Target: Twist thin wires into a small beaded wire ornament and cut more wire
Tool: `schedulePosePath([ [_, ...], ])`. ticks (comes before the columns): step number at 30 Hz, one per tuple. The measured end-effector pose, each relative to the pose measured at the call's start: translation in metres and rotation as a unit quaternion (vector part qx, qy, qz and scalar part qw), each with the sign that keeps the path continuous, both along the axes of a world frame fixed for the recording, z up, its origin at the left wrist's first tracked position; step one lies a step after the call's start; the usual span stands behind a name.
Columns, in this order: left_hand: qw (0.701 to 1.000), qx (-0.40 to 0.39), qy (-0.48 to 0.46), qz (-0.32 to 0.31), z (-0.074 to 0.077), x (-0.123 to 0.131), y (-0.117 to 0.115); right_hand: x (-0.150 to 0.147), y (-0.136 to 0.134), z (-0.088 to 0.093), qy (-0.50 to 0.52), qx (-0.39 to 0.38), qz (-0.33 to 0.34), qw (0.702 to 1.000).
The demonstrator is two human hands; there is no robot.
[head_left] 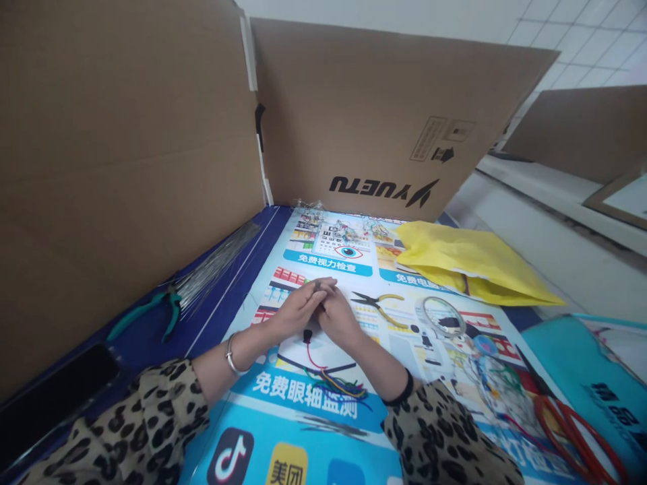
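Note:
My left hand [300,308] and my right hand [335,311] are clasped together above the printed sheet [222,411]. Their fingers are closed over one another, and whatever may lie between the palms is hidden. Just below them is a small black piece [308,336] with a thin red wire [314,358] leading from it. A bundle of coloured wires [340,386] lies between my forearms, with thin dark strands [333,426] nearer me. Yellow-handled pliers [380,308], jaws apart, rest right of my right hand.
Cardboard walls [384,114] stand behind and at left. Teal-handled pliers [172,313] lie by thin wires [215,263] and a black phone-like slab [55,404]. At right are a yellow bag [470,259], a tape roll [445,316], tangled wires [498,377], red-handled scissors [576,431] and a teal pouch [571,343].

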State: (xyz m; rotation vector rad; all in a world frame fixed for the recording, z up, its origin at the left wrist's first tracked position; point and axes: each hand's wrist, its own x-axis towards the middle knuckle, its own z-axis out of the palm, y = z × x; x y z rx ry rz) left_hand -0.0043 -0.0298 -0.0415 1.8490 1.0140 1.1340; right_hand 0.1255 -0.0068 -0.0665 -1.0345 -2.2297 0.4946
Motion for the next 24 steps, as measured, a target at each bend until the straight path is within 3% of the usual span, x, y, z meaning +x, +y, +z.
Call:
schedulePosePath([
  [4, 0.997, 0.022, -0.041, 0.058, 0.001, -0.001, 0.002, 0.005, 0.004, -0.004, 0.035, 0.028, -0.057, 0.997],
  [7, 0.998, -0.026, -0.005, 0.050, -0.001, -0.003, 0.008, 0.013, 0.007, -0.002, 0.137, 0.026, -0.125, 0.982],
  [9, 0.997, -0.061, 0.018, 0.036, -0.003, -0.005, 0.011, 0.017, 0.006, 0.004, 0.189, 0.029, -0.135, 0.972],
  [11, 0.997, -0.072, 0.016, 0.027, -0.005, -0.006, 0.013, 0.017, 0.003, 0.014, 0.197, 0.059, -0.110, 0.972],
  [17, 0.994, -0.076, -0.074, -0.005, -0.012, -0.005, 0.012, 0.007, -0.007, 0.033, 0.081, 0.179, 0.031, 0.980],
  [20, 0.993, -0.080, -0.087, -0.017, -0.012, -0.004, 0.010, 0.005, -0.010, 0.036, 0.096, 0.174, 0.044, 0.979],
  [24, 0.988, -0.113, -0.090, -0.059, -0.010, -0.004, 0.008, 0.007, -0.013, 0.033, 0.179, 0.113, 0.002, 0.977],
])
